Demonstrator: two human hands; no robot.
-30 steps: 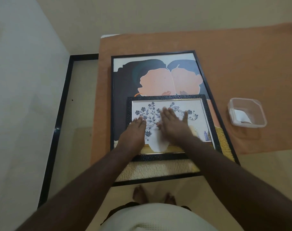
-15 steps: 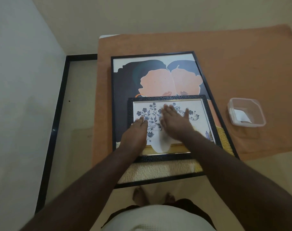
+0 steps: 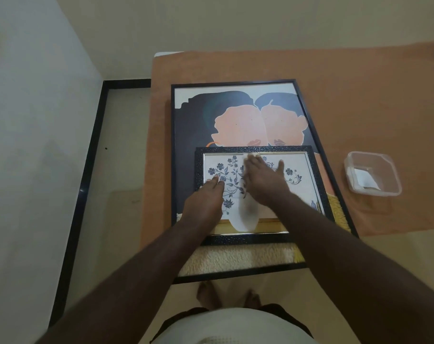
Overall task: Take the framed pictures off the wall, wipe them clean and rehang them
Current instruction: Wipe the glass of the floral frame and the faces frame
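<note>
Head view: right hand point(image 3: 263, 182) flat, now farther up small floral picture point(image 3: 295, 167), white wipe point(image 3: 252, 155) under fingertips; left hand point(image 3: 206, 202) flat, unmoved, nothing gripped.

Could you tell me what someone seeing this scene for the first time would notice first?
Two framed pictures lie stacked on an orange cloth: a small floral picture on the near half of a large portrait picture. Both hands lie flat on the small one's glass, the left hand near its left edge, the right hand pressing a pale wipe at its middle. A clear plastic tub sits to the right.
</note>
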